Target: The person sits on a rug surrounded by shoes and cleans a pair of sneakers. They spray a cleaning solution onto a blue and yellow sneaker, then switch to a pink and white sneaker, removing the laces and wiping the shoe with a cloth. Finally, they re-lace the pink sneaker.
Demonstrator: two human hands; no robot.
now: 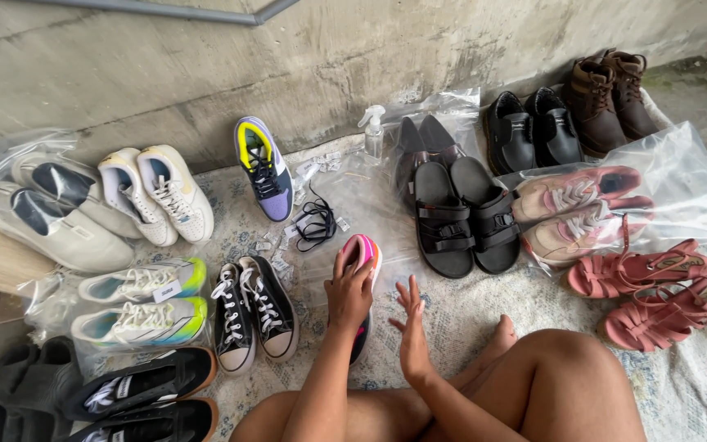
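The left hand [349, 290] has its grip closed around a pink-and-orange sneaker [363, 260] standing on the rug [468, 315] at twelve o'clock from the knees. The right hand [412, 327] hovers just beside it at three o'clock, fingers spread and holding nothing. Black canvas sneakers [254, 313] lie at nine o'clock.

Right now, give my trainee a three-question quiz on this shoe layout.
1. True or false: the left hand rests on the pink-and-orange sneaker.
2. Which lies nearest the clear spray bottle? A) purple-and-yellow sneaker B) brown lace-up boots C) pink strappy sandals
3. Fill in: the right hand is open and holds ____.

Key: 1 true; 2 A; 3 nothing
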